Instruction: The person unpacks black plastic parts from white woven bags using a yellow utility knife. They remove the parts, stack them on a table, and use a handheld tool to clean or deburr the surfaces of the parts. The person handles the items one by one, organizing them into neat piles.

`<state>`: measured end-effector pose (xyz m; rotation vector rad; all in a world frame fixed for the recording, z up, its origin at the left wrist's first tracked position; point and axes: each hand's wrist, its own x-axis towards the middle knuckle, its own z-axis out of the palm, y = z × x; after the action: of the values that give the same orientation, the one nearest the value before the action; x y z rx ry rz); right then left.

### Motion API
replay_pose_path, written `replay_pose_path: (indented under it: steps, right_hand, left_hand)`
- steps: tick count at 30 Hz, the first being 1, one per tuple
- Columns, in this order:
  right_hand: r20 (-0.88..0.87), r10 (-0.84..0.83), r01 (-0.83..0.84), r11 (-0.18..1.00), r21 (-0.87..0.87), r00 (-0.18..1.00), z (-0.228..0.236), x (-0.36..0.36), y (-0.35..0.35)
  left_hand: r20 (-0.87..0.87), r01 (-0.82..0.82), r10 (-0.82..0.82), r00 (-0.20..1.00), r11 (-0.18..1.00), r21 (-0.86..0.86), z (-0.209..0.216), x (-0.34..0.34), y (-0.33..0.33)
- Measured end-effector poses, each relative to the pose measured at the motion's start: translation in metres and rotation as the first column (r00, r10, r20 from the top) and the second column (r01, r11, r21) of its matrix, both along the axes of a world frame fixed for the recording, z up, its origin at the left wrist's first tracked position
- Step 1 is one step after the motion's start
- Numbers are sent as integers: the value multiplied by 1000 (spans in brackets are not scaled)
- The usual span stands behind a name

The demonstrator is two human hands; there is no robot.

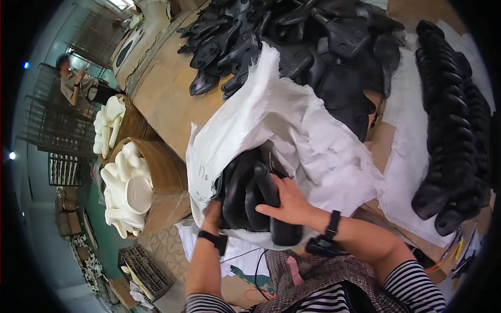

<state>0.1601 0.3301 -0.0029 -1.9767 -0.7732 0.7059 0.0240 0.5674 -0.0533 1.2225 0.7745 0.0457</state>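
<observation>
A white woven sack lies in front of me with its mouth toward me. Several smooth black moulded pieces stand packed side by side in its opening. My right hand grips the right side of this row, with the thumb across the near face and the fingers reaching over the top. At the row's left edge is my left hand, pressed against the pieces and the sack's rim. Its fingers are mostly hidden there. One black piece sticks out at the lower right of the opening.
A big heap of black moulded pieces covers the far table. Neatly nested rows of black pieces lie at right on white sheeting. Brown drums with cream-coloured pieces stand at left, near a dark crate. Another person stands far left.
</observation>
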Motion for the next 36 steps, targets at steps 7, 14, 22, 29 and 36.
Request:
replay_pose_path:
  steps: [7, 14, 22, 29, 36]
  right_hand:
    - [-115, -40, 2, 949, -316, 993, -12, 50, -93]
    - [-535, -205, 173, 979, -109, 819, -74, 57, -175]
    - [-617, -2, -5, 1000, -10, 787, -61, 45, -177]
    - [-674, -221, 247, 967, -58, 705, -50, 25, -190]
    - [-588, -185, 239, 971, 13, 787, -23, 0, -162]
  left_hand:
    - [-247, -284, 218, 944, 918, -278, -37, -40, -165]
    - [-49, -330, 328, 944, 942, -62, -4, -27, -178]
    - [-205, -399, 417, 886, 909, 125, -1, -6, -206]
    - [-90, -164, 198, 976, 942, 293, -12, 22, -197]
    - [-304, -430, 474, 826, 880, 205, 20, 4, -180]
